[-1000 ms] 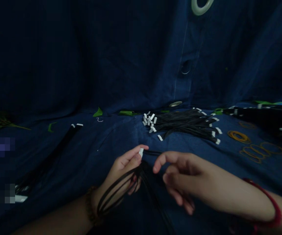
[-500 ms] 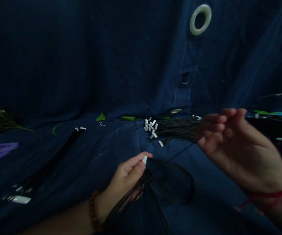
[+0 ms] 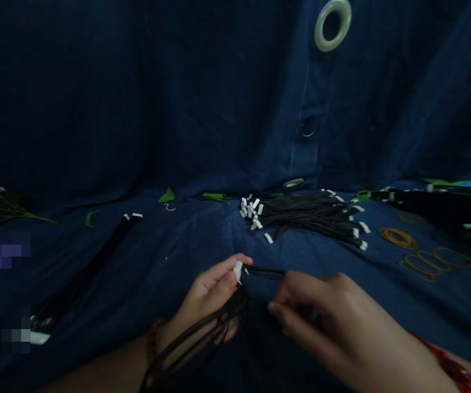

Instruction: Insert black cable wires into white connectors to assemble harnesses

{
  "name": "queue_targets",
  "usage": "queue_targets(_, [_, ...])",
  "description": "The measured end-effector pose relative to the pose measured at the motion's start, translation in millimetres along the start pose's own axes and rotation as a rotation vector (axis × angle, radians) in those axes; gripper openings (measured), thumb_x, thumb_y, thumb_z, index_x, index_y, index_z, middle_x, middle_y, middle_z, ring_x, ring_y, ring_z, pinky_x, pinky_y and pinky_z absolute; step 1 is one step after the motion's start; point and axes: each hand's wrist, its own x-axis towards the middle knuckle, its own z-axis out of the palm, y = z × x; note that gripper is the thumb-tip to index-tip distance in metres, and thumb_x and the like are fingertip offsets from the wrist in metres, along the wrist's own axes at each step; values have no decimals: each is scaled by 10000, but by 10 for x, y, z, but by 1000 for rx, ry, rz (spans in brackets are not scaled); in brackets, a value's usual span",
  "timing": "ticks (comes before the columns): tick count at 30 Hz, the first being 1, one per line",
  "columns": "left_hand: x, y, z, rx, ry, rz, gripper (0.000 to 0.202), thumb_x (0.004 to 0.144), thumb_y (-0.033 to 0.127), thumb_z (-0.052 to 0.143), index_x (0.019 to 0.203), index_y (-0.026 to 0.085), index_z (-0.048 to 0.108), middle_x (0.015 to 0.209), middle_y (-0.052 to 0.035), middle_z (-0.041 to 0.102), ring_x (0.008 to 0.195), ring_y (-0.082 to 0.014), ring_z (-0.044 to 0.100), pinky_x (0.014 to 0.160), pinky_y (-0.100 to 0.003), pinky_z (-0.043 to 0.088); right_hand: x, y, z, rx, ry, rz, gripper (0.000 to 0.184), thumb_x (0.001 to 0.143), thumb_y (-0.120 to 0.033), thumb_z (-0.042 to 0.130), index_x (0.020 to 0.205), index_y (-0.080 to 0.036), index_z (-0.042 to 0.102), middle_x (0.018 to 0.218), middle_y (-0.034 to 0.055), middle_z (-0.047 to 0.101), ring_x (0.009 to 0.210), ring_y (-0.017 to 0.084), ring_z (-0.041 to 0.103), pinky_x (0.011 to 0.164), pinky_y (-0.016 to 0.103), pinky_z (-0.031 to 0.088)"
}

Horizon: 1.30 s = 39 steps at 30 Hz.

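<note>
My left hand is closed, pinching a small white connector between thumb and forefinger, with a bunch of thin black wires looped under its fingers and trailing toward my wrist. My right hand sits just to the right, fingers curled down onto the same black wires. Both hands rest low over the dark blue cloth.
A pile of black wires with white connectors lies beyond the hands. Yellow rubber bands lie at the right. A long black wire bundle stretches at the left. A pale ring sits in the hanging blue cloth. Green leaf scraps lie further back.
My right hand swung out toward the pile half a second ago, then came back down beside my left hand onto the wires. My left hand kept its pinch on the connector.
</note>
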Motion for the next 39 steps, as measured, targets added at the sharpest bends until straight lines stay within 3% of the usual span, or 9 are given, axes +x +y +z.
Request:
queue_targets(13, [-29, 44, 55, -24, -20, -2, 243, 802, 441, 560, 996, 309, 623, 334, 112, 352, 229, -15, 166, 246, -100, 271, 3, 32, 5, -70, -25, -61, 170, 884, -228, 420, 791, -223, 562, 677, -18, 615, 609, 128, 588, 559, 238, 383])
queue_targets(24, [-29, 44, 56, 0, -41, 27, 265, 802, 443, 563, 1020, 302, 613, 335, 113, 366, 226, -17, 179, 243, -98, 270, 14, 2, -21, -82, -19, -22, 199, 897, -245, 400, 791, -232, 569, 664, -25, 605, 590, 121, 574, 539, 232, 370])
queue_targets(32, [-41, 48, 31, 244, 69, -36, 483, 767, 539, 551, 1120, 208, 547, 367, 105, 375, 252, -41, 287, 263, -124, 262, -18, 30, 4, -145, 46, 40, 209, 883, -269, 410, 721, -233, 536, 618, -25, 590, 522, 128, 552, 468, 228, 350])
queue_targets(39, [-87, 67, 100, 396, 127, -114, 537, 787, 561, 495, 1179, 196, 541, 365, 93, 357, 282, -58, 290, 301, -158, 268, 7, 49, 82, -182, 147, -56, 147, 875, -214, 433, 802, -230, 559, 678, -29, 616, 605, 140, 606, 531, 244, 375])
